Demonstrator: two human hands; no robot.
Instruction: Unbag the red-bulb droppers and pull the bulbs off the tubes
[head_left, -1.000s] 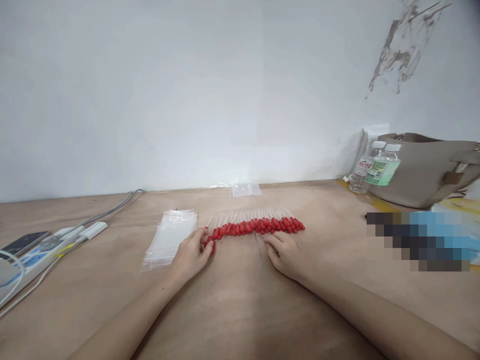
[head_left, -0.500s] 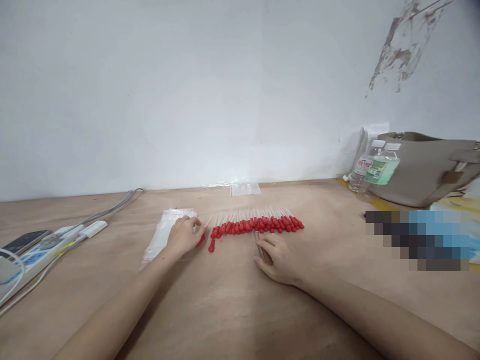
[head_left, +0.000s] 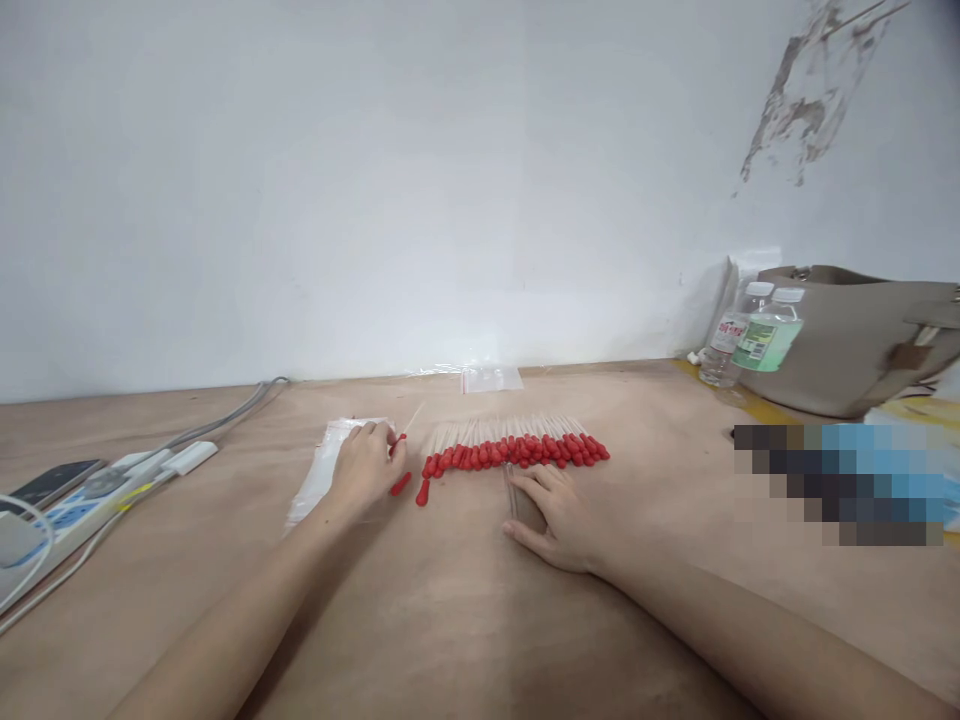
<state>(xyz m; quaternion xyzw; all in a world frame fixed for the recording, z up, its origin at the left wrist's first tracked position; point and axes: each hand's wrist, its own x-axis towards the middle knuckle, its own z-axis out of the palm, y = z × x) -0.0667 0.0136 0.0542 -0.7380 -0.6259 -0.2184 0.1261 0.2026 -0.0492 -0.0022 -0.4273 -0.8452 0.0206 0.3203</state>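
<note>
The left hand (head_left: 367,465) is closed on one dropper (head_left: 403,430). It pinches it by the red bulb with the thumb and fingers. The thin clear tube of that dropper sticks up and points toward the back edge of the counter (head_left: 465,620). The hand rests on a stack of clear bags (head_left: 319,480), which lies flat on the counter, left of the middle.

The right hand (head_left: 559,515) lies flat on the counter with its fingers apart and holds nothing. Its fingertips are just beside the row of droppers (head_left: 517,450). A thin clear tube (head_left: 513,492) lies by its fingers, and I cannot tell if they touch it.

The row of droppers is in the middle of the counter. Their red bulbs point toward the near edge and their clear tubes point toward the back edge. They lie side by side, touching. Two loose droppers (head_left: 411,487) lie between the left hand and the left end of the row.

A small clear bag (head_left: 491,378) lies at the back edge, by the wall (head_left: 375,180). A power strip (head_left: 67,505) and a phone (head_left: 49,485) are at the left edge. Two bottles (head_left: 750,335) and a grey bag (head_left: 855,335) are near the back right corner.
</note>
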